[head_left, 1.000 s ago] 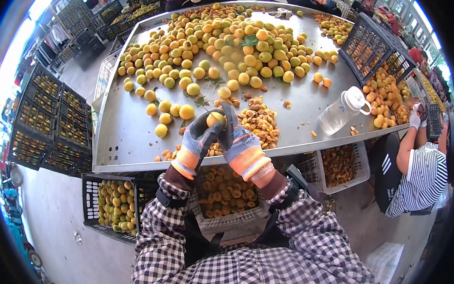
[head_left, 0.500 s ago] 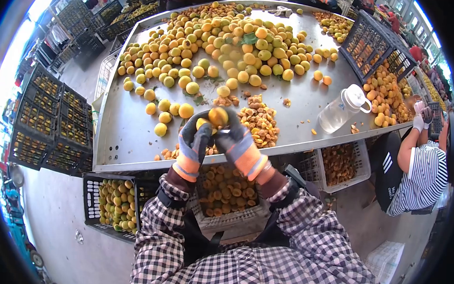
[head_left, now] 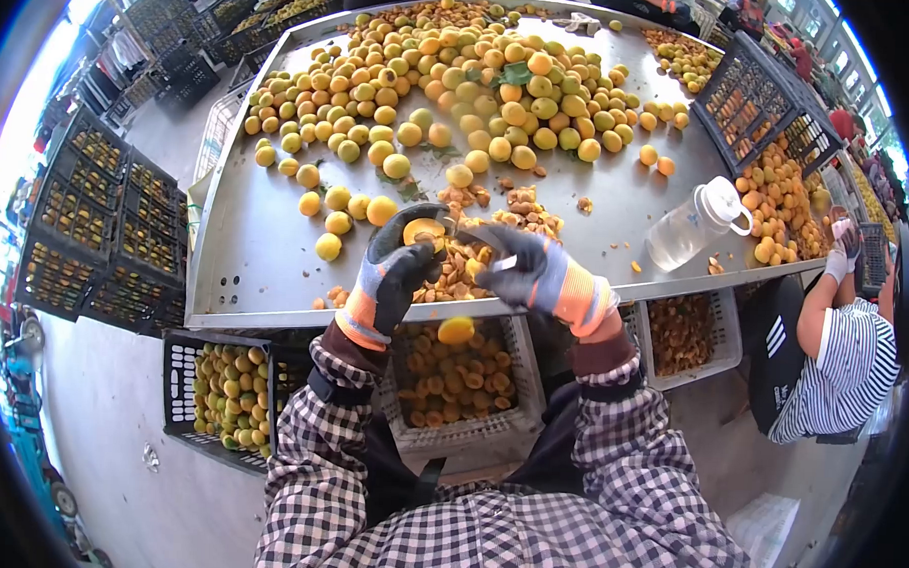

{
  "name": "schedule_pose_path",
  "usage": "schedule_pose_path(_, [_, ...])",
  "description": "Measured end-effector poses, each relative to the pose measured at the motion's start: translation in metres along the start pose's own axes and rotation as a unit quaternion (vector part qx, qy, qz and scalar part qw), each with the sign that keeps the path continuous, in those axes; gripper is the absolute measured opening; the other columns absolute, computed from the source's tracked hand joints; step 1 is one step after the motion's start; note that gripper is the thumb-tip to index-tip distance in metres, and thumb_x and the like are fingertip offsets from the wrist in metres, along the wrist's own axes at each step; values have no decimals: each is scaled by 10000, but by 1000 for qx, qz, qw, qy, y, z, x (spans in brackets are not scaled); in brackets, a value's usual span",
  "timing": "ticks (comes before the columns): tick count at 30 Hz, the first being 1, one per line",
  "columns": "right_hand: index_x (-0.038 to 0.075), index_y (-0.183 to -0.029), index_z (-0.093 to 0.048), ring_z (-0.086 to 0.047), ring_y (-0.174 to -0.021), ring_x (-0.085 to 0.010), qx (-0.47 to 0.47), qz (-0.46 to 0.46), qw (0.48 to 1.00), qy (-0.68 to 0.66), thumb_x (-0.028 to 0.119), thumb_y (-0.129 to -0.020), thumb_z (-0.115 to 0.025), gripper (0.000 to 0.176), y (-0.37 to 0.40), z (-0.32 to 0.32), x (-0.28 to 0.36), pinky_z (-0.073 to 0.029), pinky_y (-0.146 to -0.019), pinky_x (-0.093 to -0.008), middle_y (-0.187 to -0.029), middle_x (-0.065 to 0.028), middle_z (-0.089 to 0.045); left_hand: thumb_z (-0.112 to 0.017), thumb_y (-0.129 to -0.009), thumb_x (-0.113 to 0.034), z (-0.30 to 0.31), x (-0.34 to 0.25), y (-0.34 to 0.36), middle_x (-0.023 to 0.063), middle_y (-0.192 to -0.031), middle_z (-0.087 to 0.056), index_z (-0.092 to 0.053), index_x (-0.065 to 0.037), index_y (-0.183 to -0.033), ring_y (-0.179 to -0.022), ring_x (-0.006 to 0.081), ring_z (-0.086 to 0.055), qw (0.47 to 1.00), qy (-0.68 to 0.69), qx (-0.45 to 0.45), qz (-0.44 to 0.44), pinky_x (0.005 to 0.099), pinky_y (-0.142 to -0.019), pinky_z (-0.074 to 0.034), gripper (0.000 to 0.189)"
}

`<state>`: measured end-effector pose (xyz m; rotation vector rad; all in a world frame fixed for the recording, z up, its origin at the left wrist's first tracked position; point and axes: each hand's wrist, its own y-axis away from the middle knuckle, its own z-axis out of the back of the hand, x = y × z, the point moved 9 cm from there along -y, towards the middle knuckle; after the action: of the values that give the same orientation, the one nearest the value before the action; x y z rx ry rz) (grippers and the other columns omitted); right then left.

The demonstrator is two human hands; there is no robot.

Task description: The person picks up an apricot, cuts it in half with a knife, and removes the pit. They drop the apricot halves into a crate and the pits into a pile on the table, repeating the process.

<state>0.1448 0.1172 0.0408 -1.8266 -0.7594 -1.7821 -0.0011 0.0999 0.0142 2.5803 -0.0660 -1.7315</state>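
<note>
My left hand (head_left: 400,272), in a black glove with a grey and orange cuff, is closed round an apricot half (head_left: 423,229) whose cut face shows. To its right, my gloved right hand (head_left: 530,272) has its fingers curled; a pale glint shows at them, but what they hold I cannot make out. Below the hands, an apricot piece (head_left: 456,330) is in mid-air over a crate (head_left: 532,359) of apricot halves. Behind my hands, a pile of pits and scraps (head_left: 465,269) lies on the metal table (head_left: 259,302). Whole apricots (head_left: 462,69) are heaped farther back.
A water bottle (head_left: 682,232) stands right of my hands. Beyond it, a black crate (head_left: 746,104) lies tipped beside more apricots. A crate of scraps (head_left: 693,332) and a black crate of apricots (head_left: 232,391) sit below the table edge. A person in a striped shirt (head_left: 842,358) works at right.
My hands have moved apart, the right one rightward and the left still near the table edge. An apricot piece has left the hands and is dropping above the crate.
</note>
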Motion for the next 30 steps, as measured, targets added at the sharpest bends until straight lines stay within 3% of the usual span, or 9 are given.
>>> schedule_pose_path(3, [22,-1066,-609,-444,-454,-45,-160,118,966,-164,113,-944,-588,154,-10,26,16,-326,-395,-196,-619,11,-531,-565,-834,-115,-8,12,-2,40,-1037,-608,-547,-26,-1242,-775,82,-552,999,-27,34,-3,225,-687,-475,417])
schedule_pose_path(5, [4,-1039,-578,-415,-431,-72,-225,176,936,-203,168,-972,-552,179,-6,40,20,-322,-372,-209,-624,-22,-523,-597,-849,-168,-23,18,-1,32,-1063,-619,-528,-43,-1269,-847,82,-579,991,-97,94,-14,230,-701,-492,444])
schedule_pose_path(9, [6,-1050,-555,-412,-378,-96,-282,277,871,-293,150,-981,-538,161,-2,48,23,-342,-330,-222,-648,-83,-573,-585,-844,-164,-39,33,6,56,-912,-625,-537,-31,-1238,-670,91,-554,990,-79,85,73,221,-589,-460,418])
schedule_pose_path(13, [1,-1062,-546,-409,-366,-102,-263,331,865,-270,165,-984,-537,181,-5,47,28,-346,-319,-231,-648,-88,-575,-586,-841,-122,-40,46,4,23,-831,-596,-540,-28,-1220,-629,73,-517,989,-78,96,85,202,-562,-423,393])
schedule_pose_path(20, [-7,-1103,-539,-395,-362,-79,-303,333,863,-230,201,-977,-553,244,-3,43,27,-298,-342,-204,-613,-65,-565,-637,-835,-86,-39,57,-4,-29,-852,-566,-552,-52,-1207,-667,41,-498,991,-112,68,38,183,-586,-408,384])
schedule_pose_path(22, [-9,-1121,-536,-392,-363,-75,-299,345,859,-231,204,-975,-555,259,-6,41,25,-287,-345,-203,-609,-57,-562,-641,-782,-65,-38,57,-6,43,-974,-612,-589,-19,-1136,-862,117,-582,991,-123,51,1,260,-762,-489,361])
schedule_pose_path(25, [-16,-1170,-522,-396,-376,-68,-282,347,861,-241,214,-972,-564,307,-14,39,19,-266,-350,-203,-600,-43,-552,-644,-787,-60,-34,62,-8,50,-999,-621,-594,-14,-1122,-930,141,-588,993,-120,23,-7,285,-823,-485,342])
schedule_pose_path(28, [24,-1168,-531,-403,-383,-72,-326,326,850,-255,230,-974,-563,284,-15,41,13,-273,-343,-206,-591,-30,-536,-647,-787,-42,-35,57,-6,63,-1017,-629,-594,-15,-1117,-937,142,-592,992,-123,-9,14,284,-824,-485,335])
schedule_pose_path(30, [93,-1149,-531,-406,-377,-86,-364,236,839,-327,262,-980,-554,240,-20,43,-5,-289,-328,-220,-578,-21,-512,-655,-795,-34,-31,58,-8,70,-1014,-633,-592,-14,-1118,-934,148,-595,991,-131,-8,-4,285,-824,-487,330])
